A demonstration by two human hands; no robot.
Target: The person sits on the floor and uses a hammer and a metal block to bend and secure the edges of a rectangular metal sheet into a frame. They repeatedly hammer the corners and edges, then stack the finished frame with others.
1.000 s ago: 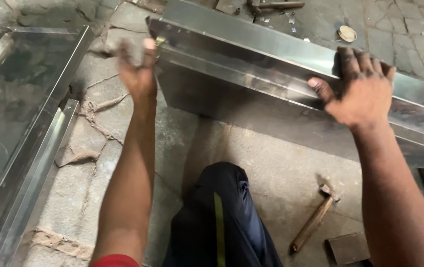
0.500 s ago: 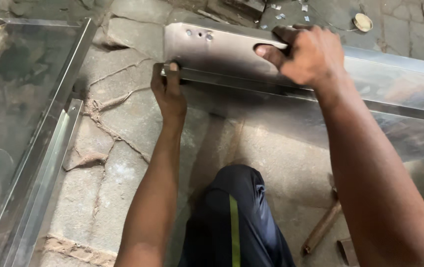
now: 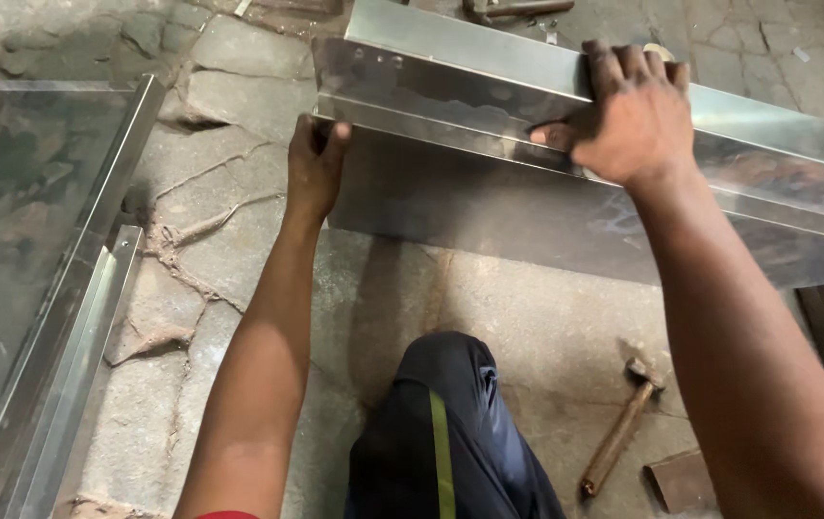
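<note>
A long folded steel channel (image 3: 489, 207) lies across the stone floor in front of me, shiny and bent into steps. My left hand (image 3: 314, 165) grips its left end, fingers curled over the lower fold's edge. My right hand (image 3: 628, 117) presses down on the upper fold further right, fingers spread over the top flange and thumb on the sloping face. My knee in dark trousers with a yellow-green stripe (image 3: 445, 437) is below the channel.
A wooden-handled hammer (image 3: 621, 435) lies on the floor at lower right beside a small brown block (image 3: 681, 481). A large steel tray-like sheet (image 3: 27, 259) with raised edges fills the left side. Cracked stone paving (image 3: 210, 231) lies between them. Metal tools (image 3: 517, 8) rest beyond the channel.
My right hand has slid from the channel's left end rightward along the top fold. My left hand stays at the left end. The view has shifted slightly.
</note>
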